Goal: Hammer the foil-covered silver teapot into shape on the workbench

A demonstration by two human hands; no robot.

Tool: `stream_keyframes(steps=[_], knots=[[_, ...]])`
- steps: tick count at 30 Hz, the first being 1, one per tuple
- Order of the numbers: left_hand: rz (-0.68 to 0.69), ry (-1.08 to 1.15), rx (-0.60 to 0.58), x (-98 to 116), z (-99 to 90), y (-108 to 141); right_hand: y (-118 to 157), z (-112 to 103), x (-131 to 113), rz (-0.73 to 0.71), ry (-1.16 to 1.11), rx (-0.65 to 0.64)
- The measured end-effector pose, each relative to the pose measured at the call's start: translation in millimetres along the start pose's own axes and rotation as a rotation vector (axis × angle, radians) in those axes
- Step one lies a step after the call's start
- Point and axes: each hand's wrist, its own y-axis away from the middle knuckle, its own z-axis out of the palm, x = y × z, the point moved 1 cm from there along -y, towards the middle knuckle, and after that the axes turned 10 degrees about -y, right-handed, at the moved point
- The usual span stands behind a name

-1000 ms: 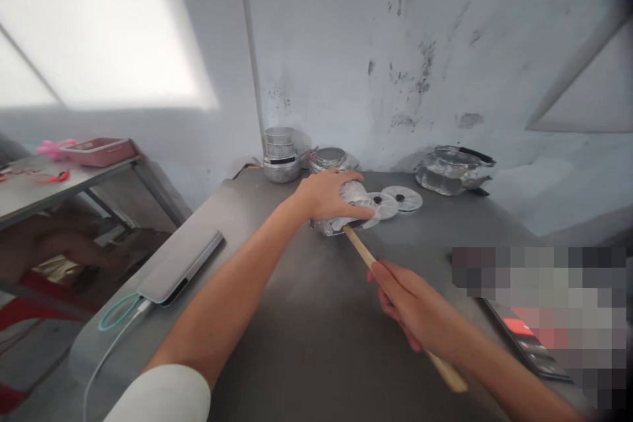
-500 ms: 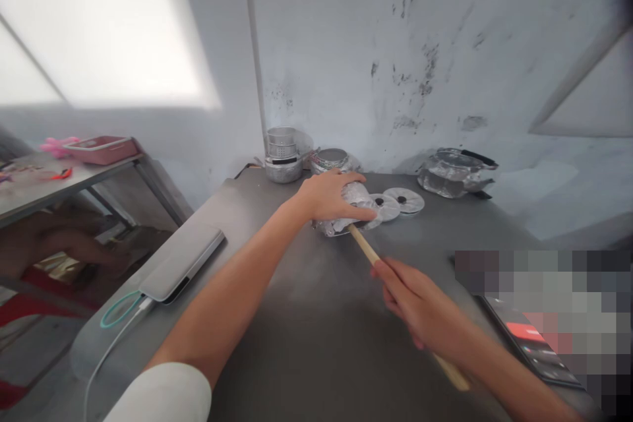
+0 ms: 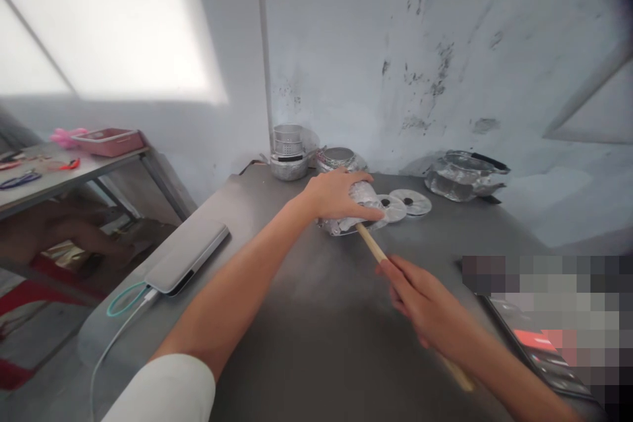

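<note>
My left hand (image 3: pixel 341 196) is spread over a dented silvery metal pot (image 3: pixel 364 196) and grips it, thumb and fingers on either side. The pot appears tipped over, and my hand hides much of it. In my right hand (image 3: pixel 413 293) is a wooden stick (image 3: pixel 373 244). Its far end meets the pot's near rim; whether it reaches inside I cannot tell. The stick's other end (image 3: pixel 457 372) shows below my right wrist. Just right of the pot lie two round metal lids (image 3: pixel 411 202) with black knobs, partly overlapping.
Behind stand stacked metal pots (image 3: pixel 289 158) and another dented pot (image 3: pixel 341 158). A crumpled pot with black handles (image 3: pixel 462 177) is at the back right. A white power bank (image 3: pixel 190 257) with a cable lies left; a phone-like device (image 3: pixel 534 343) lies right. A side table holds a pink basket (image 3: pixel 111 142).
The whole view has shifted slightly, so things appear a little further right. Both hands keep their hold on the pot and the stick, nearly in the same pose.
</note>
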Motion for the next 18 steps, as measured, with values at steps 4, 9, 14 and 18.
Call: stream_keyframes(steps=[4, 9, 14, 18], knots=[[0.027, -0.003, 0.016, 0.4, 0.3, 0.7, 0.4, 0.5, 0.4, 0.027, 0.083, -0.029], [0.017, 0.009, 0.019, 1.3, -1.6, 2.2, 3.2, 2.0, -1.4, 0.043, 0.031, -0.042], [0.002, 0.013, 0.003, -1.6, -1.6, 1.7, 1.1, 2.8, -5.4, 0.07, -0.069, -0.076], [0.004, 0.025, 0.012, -5.8, 0.6, 0.0, -5.1, 0.2, -1.2, 0.028, 0.049, -0.064]])
